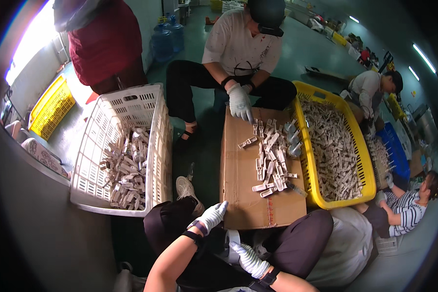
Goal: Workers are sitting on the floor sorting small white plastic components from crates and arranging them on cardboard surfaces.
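Observation:
My left hand (pixel 213 217), in a white knit glove, is at the near left corner of a cardboard box (pixel 238 180). Its fingers are pressed together, and whatever they may grip is too small to make out. Below it, my right hand (pixel 252 261), gloved too, has its fingers closed on the side of a white ring-shaped roll (pixel 232 241) between my knees. Several pale plastic clips (pixel 276 168) lie heaped on the box top, with clear plastic pieces (pixel 293 138) by its right edge. A co-worker's gloved hand (pixel 240 103) reaches to the far end of the heap.
A white slatted crate (pixel 155 146) with many clips stands on the left. To the right, a yellow crate (pixel 304 141) is heaped with similar clips. A co-worker sits opposite; others work at far right near a blue crate (pixel 394 151). Water jugs (pixel 163 41) stand behind.

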A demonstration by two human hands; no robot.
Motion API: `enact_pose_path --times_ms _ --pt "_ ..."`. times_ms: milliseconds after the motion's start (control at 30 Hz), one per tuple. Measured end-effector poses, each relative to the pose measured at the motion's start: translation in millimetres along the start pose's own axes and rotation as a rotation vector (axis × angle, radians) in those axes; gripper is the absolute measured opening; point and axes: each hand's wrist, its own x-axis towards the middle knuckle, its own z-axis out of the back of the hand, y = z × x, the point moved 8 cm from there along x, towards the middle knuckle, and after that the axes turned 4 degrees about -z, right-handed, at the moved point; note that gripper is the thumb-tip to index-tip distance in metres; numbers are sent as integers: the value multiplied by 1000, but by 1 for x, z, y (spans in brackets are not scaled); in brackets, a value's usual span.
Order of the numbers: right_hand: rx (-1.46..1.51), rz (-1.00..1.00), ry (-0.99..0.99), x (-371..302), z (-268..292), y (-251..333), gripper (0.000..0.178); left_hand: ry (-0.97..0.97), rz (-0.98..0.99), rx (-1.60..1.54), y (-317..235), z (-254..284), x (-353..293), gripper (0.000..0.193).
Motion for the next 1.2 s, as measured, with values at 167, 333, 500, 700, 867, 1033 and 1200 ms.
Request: enact_pose_path --times_ms 167,333,500,700,867,1033,1200 --pt "-32 0 12 -11 -6 7 33 -32 -7 -39 13 4 -3 59" --pt "-38 63 54 -20 -15 24 31 -17 28 -175 1 3 -9 49" --pt "-125 11 47 9 4 4 32 -19 2 -260 10 2 -4 45" --pt "-158 85 95 23 8 -5 42 125 141 -580 31 -15 -5 53" --pt "-136 80 89 30 -5 -9 40 80 -134 -53 70 0 7 61" --pt "-132 6 29 34 16 -23 41 99 -13 127 16 -9 -11 53" --pt "-177 101 58 42 20 -19 39 66 -71 7 48 -14 1 46"
